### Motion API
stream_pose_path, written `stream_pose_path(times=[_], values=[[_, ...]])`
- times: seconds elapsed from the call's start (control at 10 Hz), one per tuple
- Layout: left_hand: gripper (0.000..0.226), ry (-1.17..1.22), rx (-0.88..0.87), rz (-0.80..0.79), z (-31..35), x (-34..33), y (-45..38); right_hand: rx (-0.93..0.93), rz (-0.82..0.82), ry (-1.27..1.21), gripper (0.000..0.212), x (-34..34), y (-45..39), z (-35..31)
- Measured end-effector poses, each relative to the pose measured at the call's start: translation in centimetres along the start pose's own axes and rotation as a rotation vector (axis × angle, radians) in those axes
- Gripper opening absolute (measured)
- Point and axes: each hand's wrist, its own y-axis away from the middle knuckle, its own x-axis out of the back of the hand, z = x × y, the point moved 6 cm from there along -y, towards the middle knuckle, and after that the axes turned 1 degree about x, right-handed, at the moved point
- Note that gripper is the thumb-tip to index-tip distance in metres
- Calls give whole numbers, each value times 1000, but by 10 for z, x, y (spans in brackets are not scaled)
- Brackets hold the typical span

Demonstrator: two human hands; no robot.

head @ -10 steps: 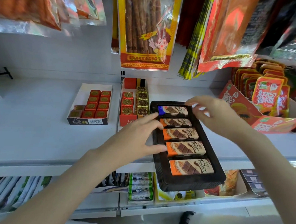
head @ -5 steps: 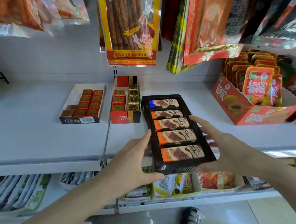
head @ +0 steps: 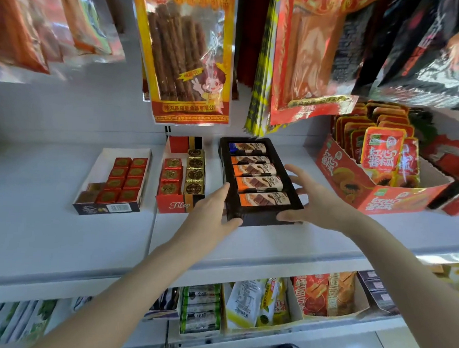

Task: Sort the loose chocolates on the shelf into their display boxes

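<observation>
Head view: black tray (head: 258, 218) now pushed back.

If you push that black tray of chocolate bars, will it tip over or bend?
Probably neither. The black tray sits low and flat on the shelf, so it should slide. Its walls look stiff between the left hand and right hand.
</observation>
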Motion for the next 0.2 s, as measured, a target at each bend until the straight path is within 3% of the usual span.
stream_pose_path(times=[0.1, 0.2], values=[[74, 6, 0, -3, -1, -1, 1, -32, -13, 16, 97, 3, -1, 2], [69, -17, -5, -11, 3, 5, 11, -11, 75, 183, 91, 16, 10, -7]])
